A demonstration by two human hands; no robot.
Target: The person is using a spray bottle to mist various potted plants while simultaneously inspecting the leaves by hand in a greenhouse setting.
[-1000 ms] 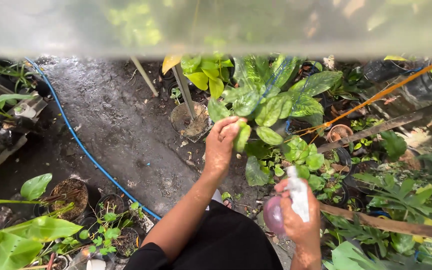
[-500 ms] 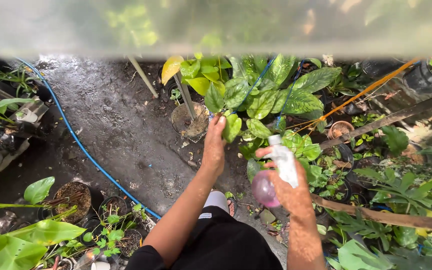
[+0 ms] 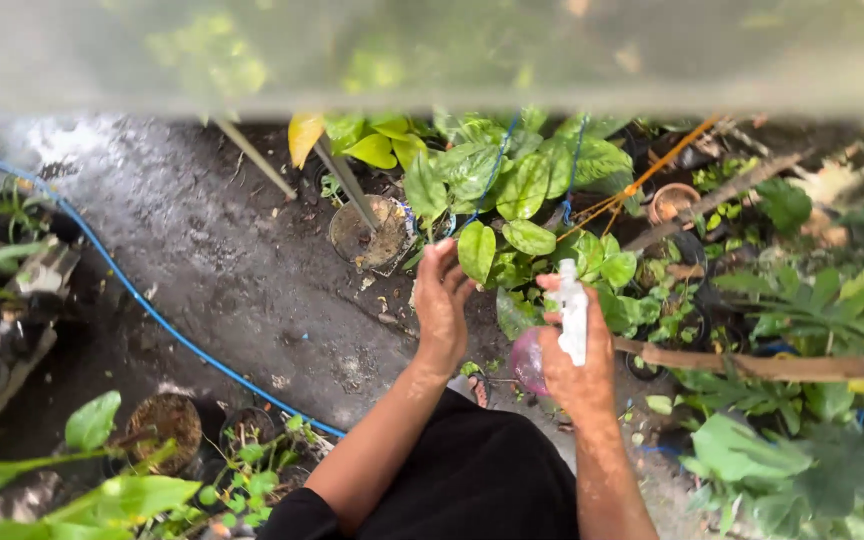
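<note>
Gripping a pink spray bottle point(image 3: 555, 335) at frame centre, right hand point(image 3: 577, 365) is closing round its white trigger; left hand point(image 3: 442, 300), fingers loosely spread, is touching a green leaf point(image 3: 475, 250) just above.

Both forearms reach forward and down from the bottom of the view, bare from the elbow. The left hand point(image 3: 442, 300) is extended ahead of the body, back toward the camera, fingers raised and lightly curled, thumb out to the right, nothing clasped in it. The right hand point(image 3: 574, 350) sits just beside it, nearer the body, fist-like, fingers wrapped tight in a grip with the forefinger lifted forward. The wrists are near each other, not touching.
</note>
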